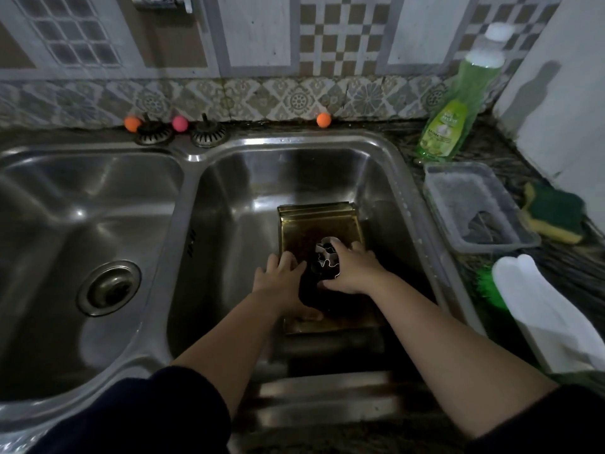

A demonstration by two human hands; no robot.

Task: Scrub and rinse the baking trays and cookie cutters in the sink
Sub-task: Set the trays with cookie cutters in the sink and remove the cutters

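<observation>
A stack of gold-coloured baking trays (319,221) lies in the right basin of the steel sink (386,178). Shiny metal cookie cutters (324,253) rest on the top tray. My right hand (352,268) curls over the cutters, fingers gripping them from the right. Just left of them, my left hand (283,278) lies flat on the tray with spread fingers and its thumb near the tray's front edge. Part of the tray's surface is hidden by both hands.
On the right counter stand a green dish-soap bottle (455,113), a clear plastic container (474,208), a yellow-green sponge (553,216), a green brush (487,285) and a white cloth (540,306). The left basin has a drain (109,288). Two strainer plugs (181,134) sit on the back rim.
</observation>
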